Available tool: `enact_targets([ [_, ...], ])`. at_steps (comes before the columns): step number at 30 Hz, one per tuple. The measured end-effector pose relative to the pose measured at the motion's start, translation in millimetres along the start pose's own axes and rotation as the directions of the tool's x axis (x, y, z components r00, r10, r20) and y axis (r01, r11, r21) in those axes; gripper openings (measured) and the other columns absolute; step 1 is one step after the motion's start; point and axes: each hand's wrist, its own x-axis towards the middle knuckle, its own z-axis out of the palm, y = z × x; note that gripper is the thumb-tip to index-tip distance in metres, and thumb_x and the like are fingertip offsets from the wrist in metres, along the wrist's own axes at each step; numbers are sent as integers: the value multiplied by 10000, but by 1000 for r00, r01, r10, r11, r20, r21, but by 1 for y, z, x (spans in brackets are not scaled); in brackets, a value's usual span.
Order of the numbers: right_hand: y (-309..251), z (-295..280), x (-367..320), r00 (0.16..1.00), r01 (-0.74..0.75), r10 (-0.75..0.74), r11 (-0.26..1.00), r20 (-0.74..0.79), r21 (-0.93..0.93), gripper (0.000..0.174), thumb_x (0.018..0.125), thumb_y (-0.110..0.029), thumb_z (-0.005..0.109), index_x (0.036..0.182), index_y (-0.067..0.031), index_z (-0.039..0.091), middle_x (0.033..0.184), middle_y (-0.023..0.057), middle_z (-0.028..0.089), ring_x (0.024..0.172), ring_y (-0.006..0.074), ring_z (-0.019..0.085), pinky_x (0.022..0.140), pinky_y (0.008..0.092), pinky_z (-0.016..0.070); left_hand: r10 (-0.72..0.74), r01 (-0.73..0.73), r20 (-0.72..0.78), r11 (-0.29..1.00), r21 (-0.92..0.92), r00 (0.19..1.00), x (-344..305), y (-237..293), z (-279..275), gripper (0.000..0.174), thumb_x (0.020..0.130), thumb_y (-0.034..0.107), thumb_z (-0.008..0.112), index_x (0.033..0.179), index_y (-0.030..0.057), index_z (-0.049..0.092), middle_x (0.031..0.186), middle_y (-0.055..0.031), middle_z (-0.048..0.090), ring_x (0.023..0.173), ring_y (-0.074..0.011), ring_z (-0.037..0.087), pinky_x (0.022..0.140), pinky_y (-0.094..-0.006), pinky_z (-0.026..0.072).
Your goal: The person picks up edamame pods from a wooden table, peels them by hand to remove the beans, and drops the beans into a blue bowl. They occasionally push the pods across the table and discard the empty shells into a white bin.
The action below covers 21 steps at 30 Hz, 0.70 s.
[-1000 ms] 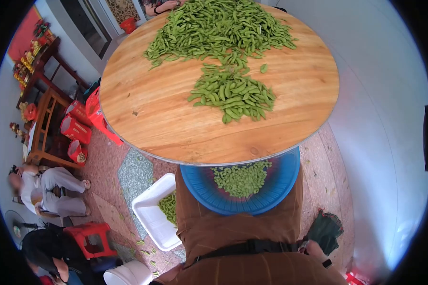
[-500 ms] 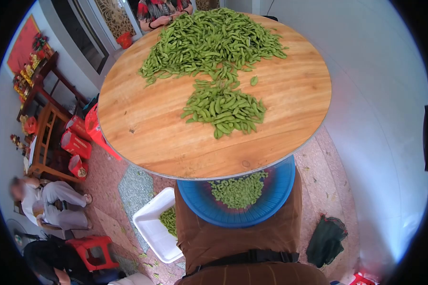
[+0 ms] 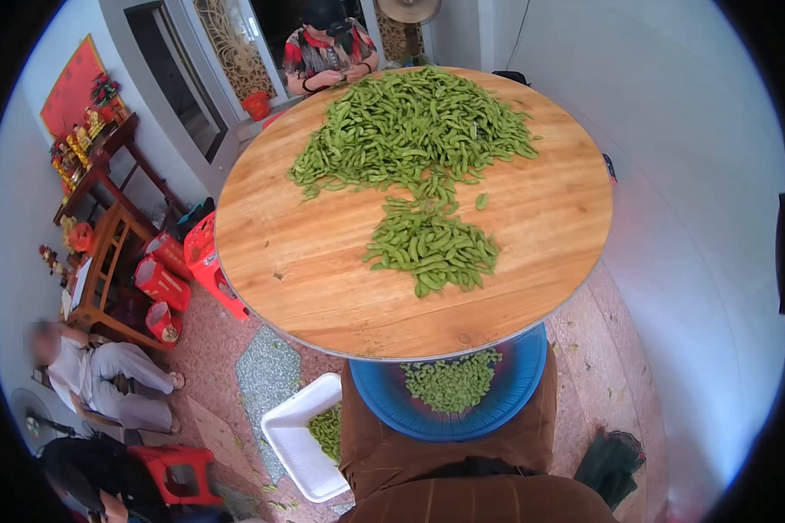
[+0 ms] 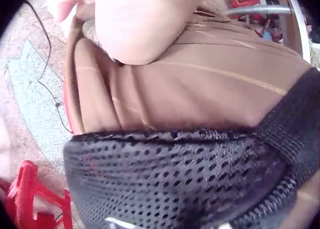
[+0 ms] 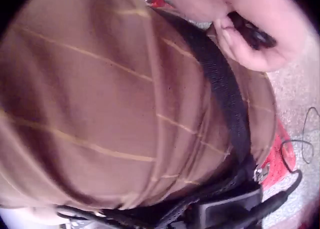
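Neither of my hands shows in the head view. In the left wrist view my left hand (image 4: 145,26) lies against the brown striped garment (image 4: 185,93), its fingers pinching a fold at the edge. My right hand (image 5: 280,16) is at my side in the right wrist view, fingers curled around a small black object (image 5: 255,36) of unclear kind. Near it a black strap (image 5: 222,78) crosses the garment. A blue basin (image 3: 449,429) with shelled green beans (image 3: 452,383) rests on my lap. Bean pods (image 3: 432,248) form a small heap on the round table (image 3: 323,288).
A larger pod heap (image 3: 419,126) covers the table's far side, where a person (image 3: 327,52) sits. On the floor are a white tub (image 3: 296,444) with pods and a dark green mesh bag (image 3: 610,466). Red stools (image 3: 179,471) and two people are at left.
The head view has tilted up, so the table sits lower and the person across shows more. My right hand, beside my waist a second ago, has left that view.
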Motion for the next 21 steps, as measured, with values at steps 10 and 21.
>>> enact_targets([
  [10, 6, 23, -32, 973, -171, 156, 983, -173, -73, 232, 857, -230, 566, 847, -1, 604, 718, 109, 626, 688, 201, 622, 550, 335, 478, -16, 16, 83, 1000, 3, 996, 48, -85, 39, 472, 840, 327, 620, 1211, 40, 560, 1158, -172, 626, 1083, -274, 588, 917, -371, 438],
  [21, 25, 34, -72, 935, -293, 233, 933, -268, -210, 276, 852, -274, 599, 821, 1, 599, 719, 118, 629, 694, 207, 626, 556, 342, 480, -113, 128, 148, 987, -94, 983, 44, -204, 163, 467, 842, 335, 618, 1203, 43, 571, 1162, -162, 629, 1083, -267, 589, 916, -366, 437],
])
